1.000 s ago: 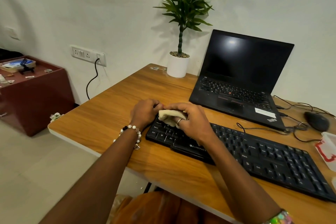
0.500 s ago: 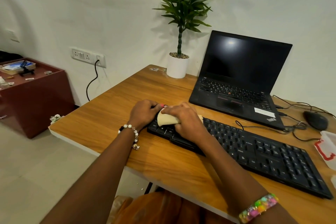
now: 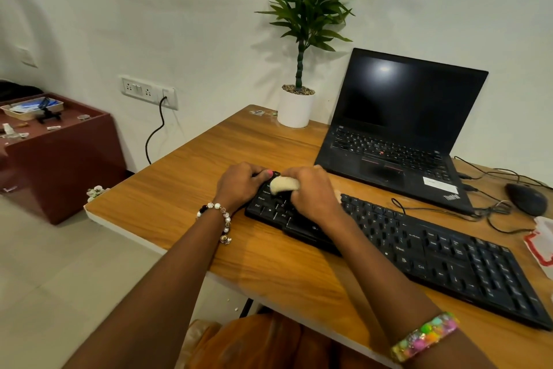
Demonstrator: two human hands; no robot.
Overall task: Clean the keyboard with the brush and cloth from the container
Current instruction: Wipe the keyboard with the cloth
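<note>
Seen from head height, looking down at a wooden desk (image 3: 185,198). Counts: 2 hands, 1 cloth, 1 external keyboard, 1 laptop, 1 mouse, 1 potted plant, 2 bracelets.

Keyboard (image 3: 434,258) is black, full-size w/ white key legends, lying diagonally across the desk from centre to the lower right edge, just in front of the laptop (image 3: 398,141), which is open w/ a dark screen.

Cloth (image 3: 284,184) is cream-coloured, bunched into a small rounded wad, pressed on the keys at the keyboard's top left corner.

Right hand (image 3: 312,193) is curled over the cloth, fingers closed around it, knuckles up. Left hand (image 3: 239,184) sits at the keyboard's left end, fingers bent down against the corner, one pink-painted nail showing; it seems to steady the keyboard, though whether it actually grips the edge can't be told.

Left wrist has a pearl-and-dark bead bracelet (image 3: 220,219); right forearm a multicolour one (image 3: 425,335).

Black mouse (image 3: 526,198) at far right, cables near it. Plant in white pot (image 3: 294,108) stands at the desk's back edge, left of the laptop.
</note>
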